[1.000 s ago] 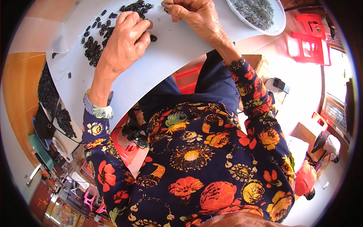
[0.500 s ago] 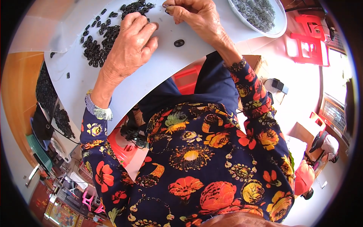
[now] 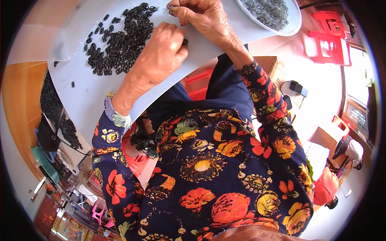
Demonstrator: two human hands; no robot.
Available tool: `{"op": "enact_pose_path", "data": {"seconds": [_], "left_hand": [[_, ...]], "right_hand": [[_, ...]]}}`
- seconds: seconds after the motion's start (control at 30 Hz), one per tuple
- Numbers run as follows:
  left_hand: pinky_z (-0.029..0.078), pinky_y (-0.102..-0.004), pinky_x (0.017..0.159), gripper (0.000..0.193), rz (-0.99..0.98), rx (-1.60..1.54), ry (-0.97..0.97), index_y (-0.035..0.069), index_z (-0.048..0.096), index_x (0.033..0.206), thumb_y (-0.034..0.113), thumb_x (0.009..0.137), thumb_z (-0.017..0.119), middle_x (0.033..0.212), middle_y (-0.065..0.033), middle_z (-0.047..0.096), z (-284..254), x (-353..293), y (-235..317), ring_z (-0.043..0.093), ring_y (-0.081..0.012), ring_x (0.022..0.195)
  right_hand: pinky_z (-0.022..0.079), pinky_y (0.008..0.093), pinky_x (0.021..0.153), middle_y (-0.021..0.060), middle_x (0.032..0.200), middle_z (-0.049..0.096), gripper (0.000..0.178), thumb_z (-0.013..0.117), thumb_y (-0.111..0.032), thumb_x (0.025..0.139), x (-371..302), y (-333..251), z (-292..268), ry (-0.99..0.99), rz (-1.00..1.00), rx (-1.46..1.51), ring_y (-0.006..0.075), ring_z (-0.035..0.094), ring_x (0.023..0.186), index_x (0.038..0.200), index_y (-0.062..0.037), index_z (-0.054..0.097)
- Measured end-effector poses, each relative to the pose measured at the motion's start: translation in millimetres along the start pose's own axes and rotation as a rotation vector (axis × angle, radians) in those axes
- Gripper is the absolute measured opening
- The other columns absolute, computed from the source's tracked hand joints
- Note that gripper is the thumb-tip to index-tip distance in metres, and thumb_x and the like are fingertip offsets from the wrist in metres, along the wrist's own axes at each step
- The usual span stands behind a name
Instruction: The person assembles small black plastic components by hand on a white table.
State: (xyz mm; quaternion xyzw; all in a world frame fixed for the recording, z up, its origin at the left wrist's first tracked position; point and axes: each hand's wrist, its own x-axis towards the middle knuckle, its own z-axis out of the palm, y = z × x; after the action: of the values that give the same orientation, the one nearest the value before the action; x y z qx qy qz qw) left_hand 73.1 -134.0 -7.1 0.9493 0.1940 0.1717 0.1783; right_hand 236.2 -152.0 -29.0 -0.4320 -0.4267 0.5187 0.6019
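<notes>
My left hand (image 3: pixel 163 54) is closed beside a loose heap of small black plastic pieces (image 3: pixel 120 46) on the white tabletop (image 3: pixel 90 100). A black oval piece (image 3: pixel 185 41) pokes out between its thumb and curled fingers. At the table's far side, my right hand (image 3: pixel 205 20) is pinched shut, its fingertips on a small dark piece (image 3: pixel 171 13) that is mostly hidden by the fingers and the frame's upper edge. To the right of this hand, a white basin (image 3: pixel 296 24) holds many small clear-grey pieces (image 3: pixel 267 14).
A few black pieces lie apart at the left, such as one small black piece (image 3: pixel 72 84). Below the table's left edge is a large dark pile (image 3: pixel 50 96). Red plastic stools (image 3: pixel 329 48) stand on the right, and a cardboard box (image 3: pixel 266 64) is near my right forearm.
My left hand has moved right, away from the heap, and closed over the oval piece that lay alone on the table. My right hand has shifted slightly left and stays pinched.
</notes>
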Motion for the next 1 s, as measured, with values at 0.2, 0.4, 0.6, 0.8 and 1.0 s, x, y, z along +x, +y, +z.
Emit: {"op": "enact_pose_path", "data": {"seconds": [0.2, 0.4, 0.6, 0.8, 1.0], "left_hand": [[0.048, -0.0355, 0.069, 0.016, -0.214, -0.188, 0.221, -0.002, 0.055, 0.089, 0.001, 0.075, 0.062, 0.08, -0.0125, 0.057, -14, -6, -10, 0.057, -0.0252, 0.074], [0.049, -0.0285, 0.066, 0.015, -0.307, -0.386, 0.244, -0.002, 0.055, 0.091, 0.001, 0.078, 0.063, 0.077, -0.0098, 0.06, -16, -1, -9, 0.057, -0.0175, 0.065], [0.045, -0.0205, 0.065, 0.013, -0.421, -0.769, 0.308, 0.0, 0.06, 0.097, 0.003, 0.085, 0.061, 0.077, 0.0004, 0.06, -11, 1, -13, 0.053, -0.0062, 0.071], [0.045, -0.019, 0.069, 0.018, -0.469, -1.116, 0.527, 0.001, 0.064, 0.104, 0.01, 0.089, 0.062, 0.084, 0.0012, 0.063, -6, 3, -16, 0.056, -0.0065, 0.076], [0.048, -0.0238, 0.074, 0.022, -0.452, -1.025, 0.446, -0.001, 0.062, 0.109, 0.011, 0.091, 0.059, 0.097, -0.0029, 0.062, -15, 4, -25, 0.059, -0.0102, 0.085]], "right_hand": [[0.05, 0.0215, 0.061, -0.0011, 0.076, 0.064, 0.018, 0.066, -0.017, 0.087, -2, -4, -4, -0.002, -0.097, -0.17, 0.0051, 0.054, 0.065, 0.097, -0.0019, 0.068], [0.049, 0.0216, 0.062, -0.0007, 0.077, 0.064, 0.017, 0.065, -0.016, 0.088, -3, -9, -3, -0.06, -0.122, -0.161, 0.0049, 0.054, 0.066, 0.096, -0.0014, 0.068], [0.049, 0.0217, 0.065, -0.0001, 0.077, 0.063, 0.017, 0.064, -0.017, 0.089, -2, -9, -2, -0.11, -0.126, -0.101, 0.005, 0.055, 0.068, 0.097, -0.0017, 0.066], [0.049, 0.0217, 0.064, 0.0008, 0.076, 0.063, 0.018, 0.064, -0.016, 0.089, -4, -13, 0, -0.114, -0.111, -0.123, 0.0051, 0.055, 0.067, 0.098, -0.0003, 0.065], [0.05, 0.0217, 0.063, 0.0016, 0.079, 0.065, 0.017, 0.065, -0.013, 0.088, -3, -6, -2, -0.098, -0.125, -0.108, 0.0057, 0.055, 0.066, 0.098, 0.0006, 0.065]]}}
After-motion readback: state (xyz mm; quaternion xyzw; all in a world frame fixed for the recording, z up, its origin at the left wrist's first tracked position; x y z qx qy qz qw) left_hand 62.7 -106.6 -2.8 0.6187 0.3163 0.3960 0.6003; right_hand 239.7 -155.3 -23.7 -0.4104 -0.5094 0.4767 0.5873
